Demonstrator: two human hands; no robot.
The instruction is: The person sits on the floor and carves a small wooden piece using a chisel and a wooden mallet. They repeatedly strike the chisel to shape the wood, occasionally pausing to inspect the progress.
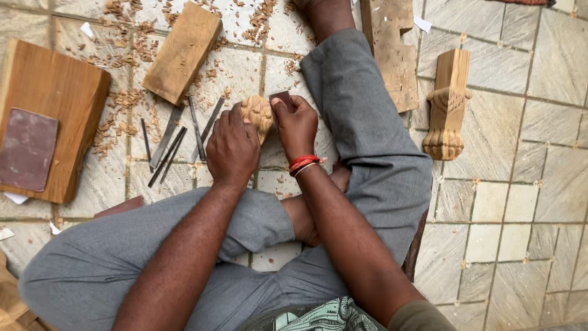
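The person sits cross-legged on a stone-tiled floor (520, 202), grey trousers filling the lower half of the view. At about nine o'clock from the hands lies a thick wooden slab (58, 86) with a dark red sheet of sandpaper (27, 150) resting on it; at eleven o'clock lies a plain wooden block (182, 52) among scattered shavings (122, 98). At three o'clock, well apart from the hands, lies a carved furniture leg (447, 104) with a clawed foot.

Just left of the hands, at nine to ten o'clock, several slim metal chisels (177, 138) lie fanned on the tiles.

The small carved wooden piece (258, 113) sits at the centre of the view, between both hands, above the crossed legs. The left hand (233, 147) curls around it from the side and below, fingers wrapped and closed on it. The right hand (296, 125) pinches a small dark scrap of sandpaper (282, 99) between thumb and fingers, touching the carving's right edge.

The carving looks light, stiff and dry, not slippery; its raised detail seems liable to chip, so the plainer back and sides appear the safest places to grip.

Most of the carving is hidden under the left hand's fingers, so its full shape cannot be told. The right foot is cut off at the top edge.
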